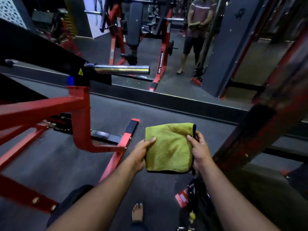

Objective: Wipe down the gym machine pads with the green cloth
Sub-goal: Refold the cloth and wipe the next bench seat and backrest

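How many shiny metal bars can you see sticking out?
3. One bar is close, on the red machine at left. Two more are far back: one upper left, one beside the standing person. More may be hidden.

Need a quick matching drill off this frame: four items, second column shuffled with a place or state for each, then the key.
1. green cloth
2. chrome bar
3. red frame
4. bare foot

A. juts right from the machine at left
B. bottom centre, on the dark floor
C. gripped by left hand and right hand, off the pads
D. left, under the chrome bar

Pairs: 1-C, 2-A, 3-D, 4-B
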